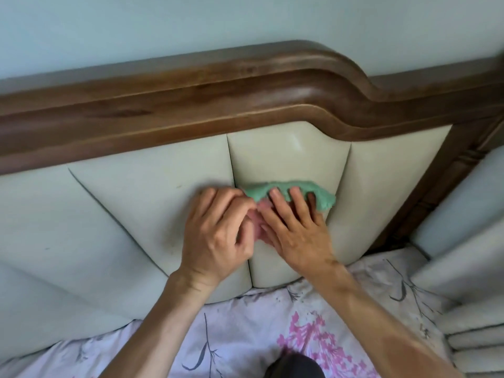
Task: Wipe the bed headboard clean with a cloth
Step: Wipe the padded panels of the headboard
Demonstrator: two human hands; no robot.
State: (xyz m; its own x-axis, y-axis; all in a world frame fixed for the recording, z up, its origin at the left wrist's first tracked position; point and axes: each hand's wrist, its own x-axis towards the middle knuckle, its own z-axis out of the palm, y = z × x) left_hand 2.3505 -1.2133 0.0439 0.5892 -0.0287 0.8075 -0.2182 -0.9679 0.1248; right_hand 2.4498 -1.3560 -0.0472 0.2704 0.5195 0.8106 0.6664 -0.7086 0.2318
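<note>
The headboard has cream padded panels [152, 192] under a curved dark wooden frame [207, 94]. A green and pink cloth [283, 189] lies bunched against the middle panel. My right hand [297, 230] presses flat on the cloth, its straight fingers spread over the green part. My left hand [215, 236] sits just left of it, fingers curled, pinching the pink edge of the cloth near the seam between two panels. Much of the cloth is hidden under both hands.
A floral bedsheet [245, 331] in white, grey and pink covers the bed below the headboard. Folded pale bedding [469, 282] is stacked at the right. A pale wall [191, 25] rises behind the frame.
</note>
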